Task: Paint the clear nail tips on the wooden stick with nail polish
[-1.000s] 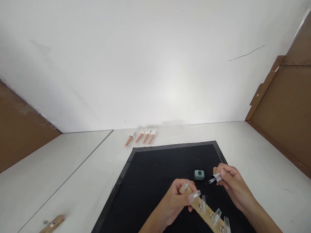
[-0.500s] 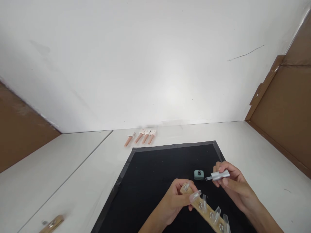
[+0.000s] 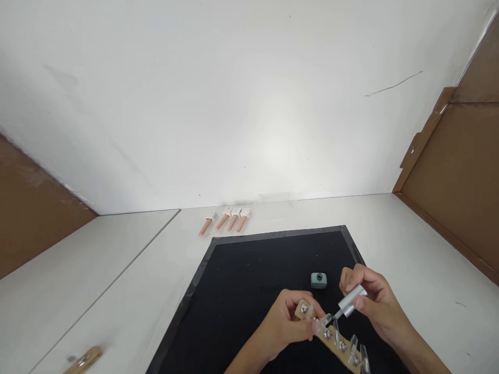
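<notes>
I see the left hand (image 3: pixel 290 323) gripping a wooden strip (image 3: pixel 336 346) of clear tips (image 3: pixel 325 320) above a black mat (image 3: pixel 249 280) | right hand (image 3: pixel 377 298) pinching a silver-handled brush (image 3: pixel 351 301), bristles at one tip | uncapped teal bottle (image 3: pixel 318 282) on mat

Appears to be a partitioned tabletop workstation of the nail-salon or craft-bench kind; exact premises cannot be determined. Backed by a scuffed white wall (image 3: pixel 249 104), flanked by a brown left panel (image 3: pixel 33 208) and a brown right panel (image 3: pixel 456 166). Furnished with a white tabletop (image 3: pixel 421 234) and a dark-edged black mat (image 3: pixel 249 275). Supplied with clear nail-shaped tips (image 3: pixel 364 357) on a wooden strip (image 3: pixel 334 343), a silver-handled brush (image 3: pixel 353 301) and a small teal bottle (image 3: pixel 318 283).
</notes>
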The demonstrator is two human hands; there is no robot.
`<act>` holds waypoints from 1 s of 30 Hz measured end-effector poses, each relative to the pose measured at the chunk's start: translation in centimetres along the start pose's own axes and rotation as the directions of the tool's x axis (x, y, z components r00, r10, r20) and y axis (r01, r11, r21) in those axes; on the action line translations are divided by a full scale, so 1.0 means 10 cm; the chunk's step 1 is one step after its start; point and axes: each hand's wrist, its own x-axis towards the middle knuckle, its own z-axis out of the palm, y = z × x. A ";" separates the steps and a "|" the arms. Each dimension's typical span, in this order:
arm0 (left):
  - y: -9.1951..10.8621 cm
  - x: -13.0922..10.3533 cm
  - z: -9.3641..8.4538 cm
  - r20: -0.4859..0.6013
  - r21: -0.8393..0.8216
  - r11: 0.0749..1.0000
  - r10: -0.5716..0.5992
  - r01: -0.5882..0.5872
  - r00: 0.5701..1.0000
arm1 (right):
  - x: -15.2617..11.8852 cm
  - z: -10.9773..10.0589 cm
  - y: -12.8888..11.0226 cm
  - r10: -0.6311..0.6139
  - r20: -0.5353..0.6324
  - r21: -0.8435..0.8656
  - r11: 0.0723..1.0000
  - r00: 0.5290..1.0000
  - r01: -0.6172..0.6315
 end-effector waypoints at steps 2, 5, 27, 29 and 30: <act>0.01 0.00 0.01 -0.008 0.010 1.000 0.012 -0.012 1.000 | -0.02 0.00 0.04 -0.019 -0.019 -0.036 0.999 1.000 0.018; 0.02 0.00 0.03 -0.014 0.021 1.000 0.022 -0.022 1.000 | -0.03 0.01 0.05 -0.027 -0.018 -0.070 0.997 0.999 0.026; 0.07 -0.06 0.01 -0.047 -0.122 0.993 0.001 -0.007 0.999 | 0.02 0.01 -0.06 -0.017 -0.176 -0.122 0.993 0.984 -0.005; 0.07 -0.05 0.01 -0.050 -0.125 0.992 -0.005 -0.001 0.999 | 0.02 0.03 -0.05 -0.028 -0.157 -0.106 0.994 0.987 0.011; 0.06 -0.04 0.01 -0.051 -0.125 0.992 -0.011 0.004 0.999 | 0.02 0.04 -0.03 -0.035 -0.141 -0.103 0.994 0.989 0.020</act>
